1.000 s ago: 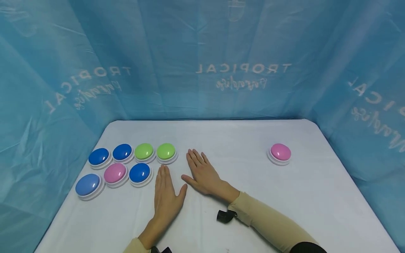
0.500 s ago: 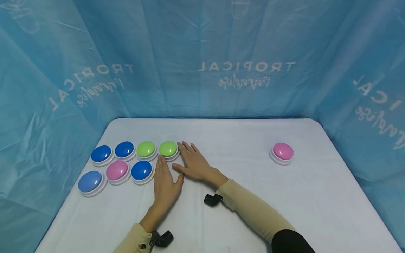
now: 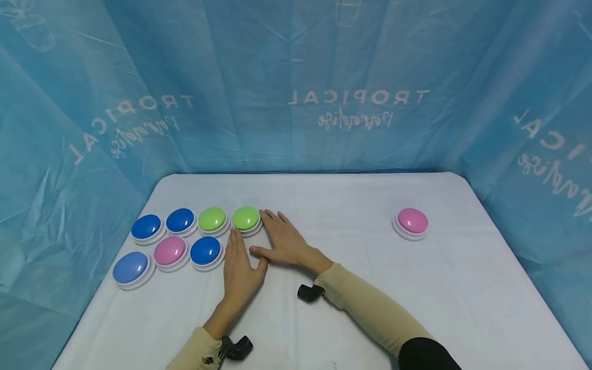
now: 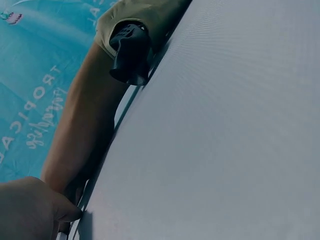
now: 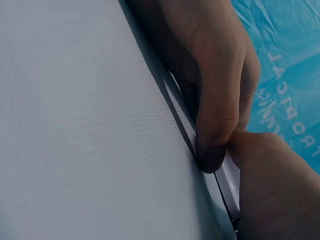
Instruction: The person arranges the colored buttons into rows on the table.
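A green button [image 3: 245,218] with a white base stands at the right end of the back row. My right hand [image 3: 288,244] lies flat, its straight fingertips against or just beside this base on the right. The fingertips of my left hand [image 3: 240,277], extended, reach the base's front edge, right of a dark blue button [image 3: 205,251]. Both thumbs spread inward and come close together; whether they touch is unclear. In the left wrist view my left hand [image 4: 25,207] shows in part. Both hands appear in the right wrist view, my right hand [image 5: 280,185] at lower right.
Left of these stand another green button [image 3: 212,219], two dark blue buttons [image 3: 180,220], a pink button [image 3: 169,250] and a lighter blue button [image 3: 130,267]. A second pink button [image 3: 412,221] sits far right on the white table [image 3: 462,288]. Blue curtains [image 3: 296,139] surround it.
Both hands slid forward, the right one also leftward, up to the right-hand green button. Over the last half second they have hardly moved. The head view shifted slightly.
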Tool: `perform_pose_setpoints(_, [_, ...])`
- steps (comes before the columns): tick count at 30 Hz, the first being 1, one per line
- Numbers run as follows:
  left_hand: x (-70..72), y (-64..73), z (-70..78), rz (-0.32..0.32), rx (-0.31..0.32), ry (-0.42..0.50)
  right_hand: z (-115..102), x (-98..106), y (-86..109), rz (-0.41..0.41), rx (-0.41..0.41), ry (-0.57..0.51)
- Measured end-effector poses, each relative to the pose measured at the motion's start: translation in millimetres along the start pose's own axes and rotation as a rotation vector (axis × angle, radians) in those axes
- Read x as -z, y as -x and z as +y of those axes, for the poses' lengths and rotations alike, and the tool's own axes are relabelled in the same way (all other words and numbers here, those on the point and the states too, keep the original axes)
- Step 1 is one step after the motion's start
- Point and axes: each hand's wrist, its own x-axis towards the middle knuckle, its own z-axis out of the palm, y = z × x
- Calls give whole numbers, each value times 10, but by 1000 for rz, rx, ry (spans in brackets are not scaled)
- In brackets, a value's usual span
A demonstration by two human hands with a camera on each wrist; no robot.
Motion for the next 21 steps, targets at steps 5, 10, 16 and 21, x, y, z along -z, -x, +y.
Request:
perform_pose_setpoints(5, [25, 33, 34, -18, 6, 3, -19, 27, 73, 10, 5, -17])
perform_pose_setpoints(10, [52, 44, 61, -63, 28, -7, -43, 59, 148, 23, -2, -56])
perform_pose_setpoints(16, [50, 87, 102, -96, 27, -3, -41, 51, 259, 62, -7, -88])
perform_pose_setpoints(21, [-1, 146, 153, -95, -33, 2, -24, 91, 455, 87, -35, -105])
